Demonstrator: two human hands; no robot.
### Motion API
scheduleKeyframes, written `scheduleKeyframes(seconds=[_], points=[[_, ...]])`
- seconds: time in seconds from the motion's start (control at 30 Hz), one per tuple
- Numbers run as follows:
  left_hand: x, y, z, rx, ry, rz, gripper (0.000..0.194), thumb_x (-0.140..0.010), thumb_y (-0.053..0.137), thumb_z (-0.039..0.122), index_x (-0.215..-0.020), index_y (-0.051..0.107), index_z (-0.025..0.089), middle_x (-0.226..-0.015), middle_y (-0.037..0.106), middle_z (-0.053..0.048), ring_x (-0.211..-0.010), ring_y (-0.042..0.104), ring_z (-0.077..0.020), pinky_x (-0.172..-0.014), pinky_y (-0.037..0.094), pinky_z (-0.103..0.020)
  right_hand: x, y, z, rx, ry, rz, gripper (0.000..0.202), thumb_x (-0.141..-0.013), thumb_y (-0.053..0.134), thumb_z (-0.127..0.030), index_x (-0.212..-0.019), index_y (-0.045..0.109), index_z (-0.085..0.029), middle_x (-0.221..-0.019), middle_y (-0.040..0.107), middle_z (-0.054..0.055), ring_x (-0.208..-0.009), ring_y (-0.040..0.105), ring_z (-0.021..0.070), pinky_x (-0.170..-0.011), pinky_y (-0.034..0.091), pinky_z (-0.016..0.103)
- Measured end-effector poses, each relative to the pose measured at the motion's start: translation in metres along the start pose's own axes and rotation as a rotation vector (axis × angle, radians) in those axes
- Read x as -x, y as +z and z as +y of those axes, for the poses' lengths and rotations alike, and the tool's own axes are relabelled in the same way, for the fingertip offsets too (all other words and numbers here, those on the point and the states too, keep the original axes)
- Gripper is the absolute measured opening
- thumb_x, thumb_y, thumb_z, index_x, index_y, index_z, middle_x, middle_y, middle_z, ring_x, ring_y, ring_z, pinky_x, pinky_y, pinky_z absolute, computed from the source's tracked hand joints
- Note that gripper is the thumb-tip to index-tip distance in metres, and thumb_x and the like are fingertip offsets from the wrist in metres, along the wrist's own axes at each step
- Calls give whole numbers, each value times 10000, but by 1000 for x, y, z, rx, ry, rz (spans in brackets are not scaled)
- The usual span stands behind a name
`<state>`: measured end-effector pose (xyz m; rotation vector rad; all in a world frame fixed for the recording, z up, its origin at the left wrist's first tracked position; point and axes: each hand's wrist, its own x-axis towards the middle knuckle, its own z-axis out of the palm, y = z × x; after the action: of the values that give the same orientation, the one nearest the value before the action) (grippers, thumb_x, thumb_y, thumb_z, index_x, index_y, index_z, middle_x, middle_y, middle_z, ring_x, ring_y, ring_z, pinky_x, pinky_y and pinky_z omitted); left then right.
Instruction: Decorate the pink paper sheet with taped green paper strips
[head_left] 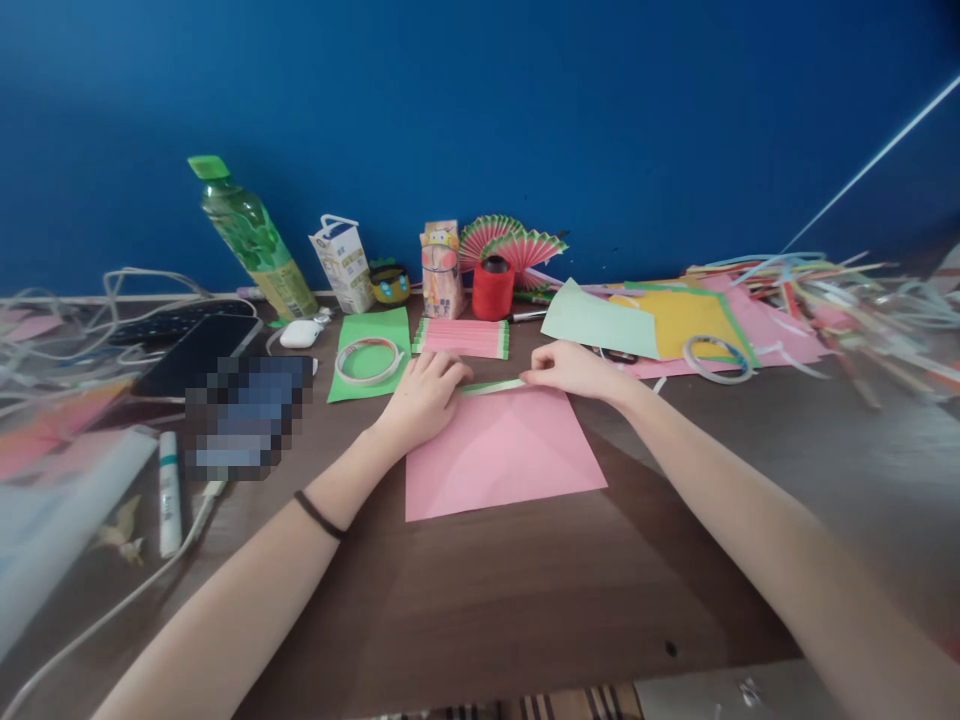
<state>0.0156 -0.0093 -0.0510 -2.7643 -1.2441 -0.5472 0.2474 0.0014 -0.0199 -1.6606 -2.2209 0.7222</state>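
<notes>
A pink sheet of paper (506, 450) lies on the dark wooden desk in front of me, with a narrow green-and-white strip (491, 387) along its far edge. My left hand (426, 395) is closed over the sheet's far left corner, its fingers bent at the strip's left end; the thumb is mostly hidden. At the far right corner, my right hand (566, 370) pinches the strip's other end between thumb and fingers. Whether the strip is stuck to the sheet, I cannot tell. Just beyond both hands lies a pleated pink paper (461, 339) with green edges.
Tape rolls (367, 362) (718, 360) lie on both sides, the left one on green paper (386, 325). Behind stand a green bottle (259, 240), a carton (343, 265), a red spool (493, 292) and pleated fans (514, 245). Phones (255, 415) and cables are left; coloured strips (810, 290) right.
</notes>
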Motion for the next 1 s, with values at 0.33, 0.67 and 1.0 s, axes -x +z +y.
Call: scheduleKeyframes(seconds=[0.33,0.67,1.0], points=[[2,-2,3,-103,171,-58,276,-853,384,121,-959,635,163,-925,648,-45,-857,538,-172,-726,446,-276,-6,7,5,35,17,-11,188,-652,544,-295,-526,482,-171,-523,486,-32,-505,404,87,-473,267,224],[2,-8,35,-329,94,-140,233,-816,414,125,-849,644,109,-745,659,-89,-716,564,-218,-567,391,-323,-6,7,5,48,15,-20,183,-656,539,-285,-524,490,-169,-517,489,-30,-492,404,85,-469,264,228],[3,-3,70,-370,-106,-225,444,-854,365,221,-1204,513,-8,-970,646,-207,-897,568,-288,-749,405,-392,-4,7,-2,90,61,3,154,-655,542,-254,-533,505,-168,-550,537,-16,-524,455,96,-490,296,221]])
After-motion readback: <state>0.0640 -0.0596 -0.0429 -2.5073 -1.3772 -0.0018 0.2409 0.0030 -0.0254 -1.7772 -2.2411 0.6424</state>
